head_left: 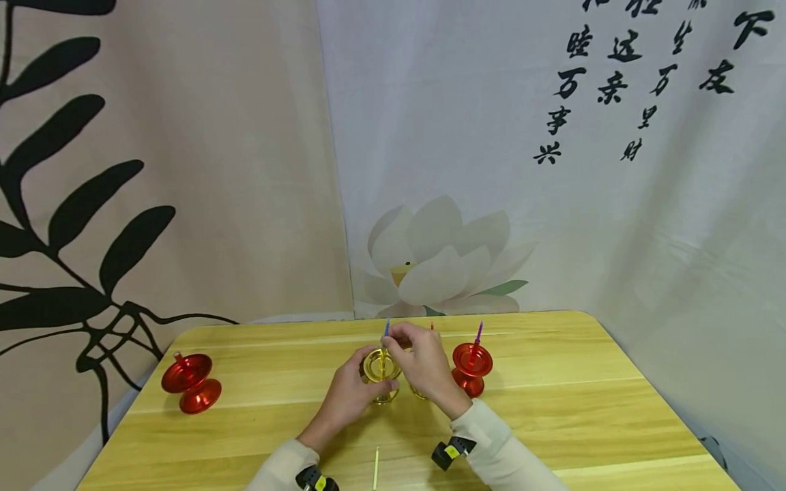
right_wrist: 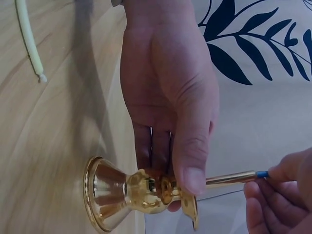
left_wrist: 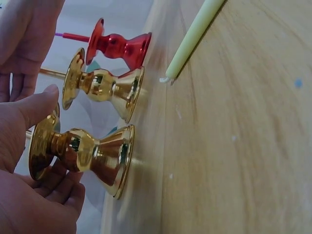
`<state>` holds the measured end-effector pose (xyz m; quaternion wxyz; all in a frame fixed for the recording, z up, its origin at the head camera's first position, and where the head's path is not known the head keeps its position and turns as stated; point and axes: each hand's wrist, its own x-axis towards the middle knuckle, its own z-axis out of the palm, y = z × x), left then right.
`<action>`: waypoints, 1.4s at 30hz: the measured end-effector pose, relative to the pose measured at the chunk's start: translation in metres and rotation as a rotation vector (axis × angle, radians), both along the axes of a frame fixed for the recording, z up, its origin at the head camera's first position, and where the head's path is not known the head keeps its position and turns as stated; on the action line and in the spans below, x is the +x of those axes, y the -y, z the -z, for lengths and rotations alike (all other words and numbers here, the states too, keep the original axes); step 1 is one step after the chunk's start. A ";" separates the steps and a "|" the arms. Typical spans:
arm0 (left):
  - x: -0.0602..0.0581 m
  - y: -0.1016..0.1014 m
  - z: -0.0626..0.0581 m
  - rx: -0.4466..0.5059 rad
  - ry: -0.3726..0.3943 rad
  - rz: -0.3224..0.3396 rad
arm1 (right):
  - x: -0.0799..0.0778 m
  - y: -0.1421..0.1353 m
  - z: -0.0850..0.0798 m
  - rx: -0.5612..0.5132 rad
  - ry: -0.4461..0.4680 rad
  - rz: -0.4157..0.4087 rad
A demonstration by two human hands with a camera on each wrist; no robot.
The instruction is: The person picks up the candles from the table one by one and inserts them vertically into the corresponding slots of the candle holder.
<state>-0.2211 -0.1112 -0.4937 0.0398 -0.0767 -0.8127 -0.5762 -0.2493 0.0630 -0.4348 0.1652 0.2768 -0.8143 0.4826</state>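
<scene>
My left hand (head_left: 346, 395) grips a gold candle holder (left_wrist: 112, 161) just under its dish, thumb on the dish rim. The holder stands upright near the middle of the table. Out of its slim tube rises a short length of blue candle (right_wrist: 263, 174), pinched between the thumb and fingers of my right hand (head_left: 426, 361). Partly hidden behind that hand is a second gold candle holder (left_wrist: 100, 85). To its right stands a red candle holder (head_left: 473, 378) with a purple candle (head_left: 479, 332) upright in it.
Another red candle holder (head_left: 199, 395) stands at the left of the wooden table (head_left: 583, 409). A pale yellow-green candle (head_left: 376, 469) lies near the front, between my forearms. Behind the table hangs a printed curtain (head_left: 258, 170).
</scene>
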 end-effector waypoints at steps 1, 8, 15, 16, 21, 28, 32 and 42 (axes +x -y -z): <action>0.000 0.000 0.000 0.000 -0.003 0.001 | 0.000 0.000 0.000 0.002 0.000 -0.002; 0.000 -0.001 0.000 0.002 -0.006 0.013 | 0.000 -0.002 0.001 0.018 -0.023 0.000; 0.000 -0.002 0.001 -0.008 -0.004 0.009 | -0.001 -0.002 0.003 0.017 -0.053 -0.003; 0.000 -0.002 0.002 -0.012 -0.004 0.008 | -0.001 -0.002 0.003 0.018 -0.060 -0.003; -0.001 -0.001 0.003 -0.020 0.003 0.005 | -0.002 -0.002 0.005 0.019 -0.088 0.004; -0.001 -0.001 0.002 -0.009 0.008 0.006 | -0.002 -0.001 0.008 0.019 -0.120 0.003; -0.001 -0.002 0.003 -0.006 -0.003 0.012 | -0.002 -0.002 0.010 0.026 -0.136 0.003; -0.001 -0.001 0.003 0.009 -0.007 0.022 | -0.002 -0.001 0.012 0.012 -0.132 -0.002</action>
